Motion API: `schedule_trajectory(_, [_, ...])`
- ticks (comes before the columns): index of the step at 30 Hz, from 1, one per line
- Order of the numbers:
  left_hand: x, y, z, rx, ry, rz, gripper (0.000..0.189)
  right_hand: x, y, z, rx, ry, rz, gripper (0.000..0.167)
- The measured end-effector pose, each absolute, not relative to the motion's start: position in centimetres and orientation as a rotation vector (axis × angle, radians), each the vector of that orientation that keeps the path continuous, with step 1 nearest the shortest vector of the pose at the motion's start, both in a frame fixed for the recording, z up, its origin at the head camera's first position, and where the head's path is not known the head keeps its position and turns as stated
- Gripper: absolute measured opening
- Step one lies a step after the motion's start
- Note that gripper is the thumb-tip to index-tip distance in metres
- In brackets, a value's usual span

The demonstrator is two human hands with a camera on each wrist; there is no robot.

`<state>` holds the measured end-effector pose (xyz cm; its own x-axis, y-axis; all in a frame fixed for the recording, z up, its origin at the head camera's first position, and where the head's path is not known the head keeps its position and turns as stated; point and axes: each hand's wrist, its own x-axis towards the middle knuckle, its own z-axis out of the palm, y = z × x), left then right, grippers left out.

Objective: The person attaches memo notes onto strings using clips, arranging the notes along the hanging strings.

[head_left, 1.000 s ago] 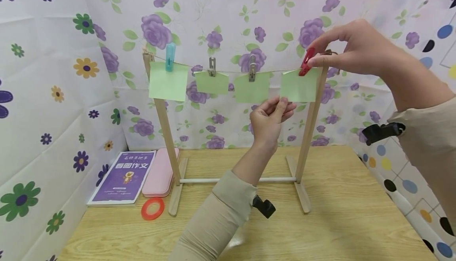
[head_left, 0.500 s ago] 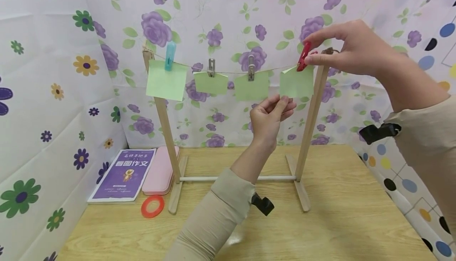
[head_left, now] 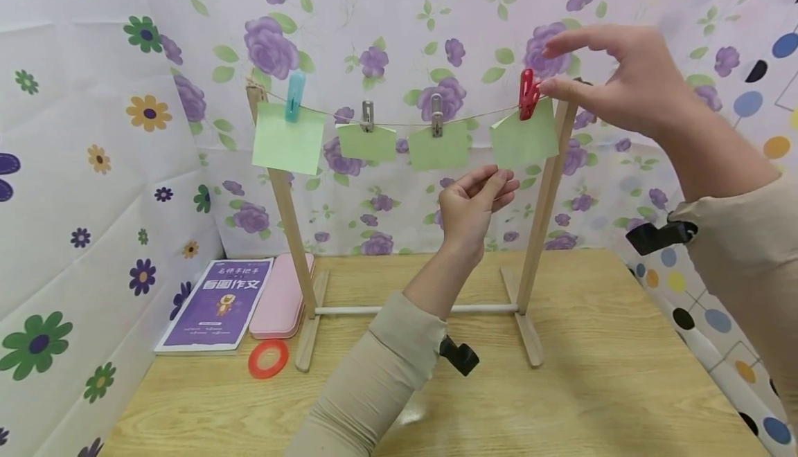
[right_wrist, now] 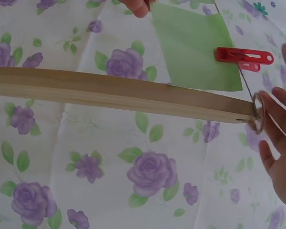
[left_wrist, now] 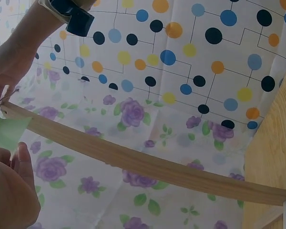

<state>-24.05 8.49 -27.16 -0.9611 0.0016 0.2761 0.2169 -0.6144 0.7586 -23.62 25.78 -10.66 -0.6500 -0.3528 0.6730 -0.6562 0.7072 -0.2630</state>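
Observation:
A light green paper note (head_left: 525, 140) hangs tilted from the string at the right, held by a red plastic clothespin (head_left: 528, 94). My left hand (head_left: 470, 204) pinches its lower left corner between thumb and fingers. Beside the clothespin, my right hand (head_left: 642, 86) has thumb and index finger spread apart, the thumb tip close to the clip. In the right wrist view, the clothespin (right_wrist: 243, 56) sits on the note's edge with the fingers off it. Farther left hang more green notes, on a blue clothespin (head_left: 295, 97) and two metal clips (head_left: 437, 115).
A wooden frame (head_left: 541, 235) with a white crossbar (head_left: 483, 309) stands on the wooden table (head_left: 598, 388). A purple book (head_left: 218, 305), a pink case (head_left: 282, 298) and an orange-red ring (head_left: 268, 359) lie at the left. Patterned cloth surrounds the table behind and at the sides.
My right fingers have let go of the red clothespin, and the index finger has lifted away from it. The clip now stands more upright, and the note's right side has risen slightly.

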Motion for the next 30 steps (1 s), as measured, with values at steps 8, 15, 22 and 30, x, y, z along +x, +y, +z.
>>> schedule_trajectory(8, [-23.8, 8.3, -27.7, -0.359, -1.342, -2.717, 0.023, -23.5, 26.0, -13.0, 0.836, -1.828, 0.753, 0.048])
schedule_trajectory(15, [-22.9, 6.6, -29.3, -0.396, -1.480, -2.683, 0.017, -20.9, 23.4, -16.1, 0.620, -1.363, 1.001, 0.083])
schedule_trajectory(22, [-21.7, 2.8, -31.6, -0.501, -1.819, -2.460, 0.026, -19.9, 22.4, -21.1, 0.617, -1.248, 1.066, 0.071])
schedule_trajectory(30, [-19.6, -2.8, -35.2, -0.561, -2.316, -1.884, 0.040, -18.4, 22.9, -28.1, 0.608, -1.554, 1.015, 0.038])
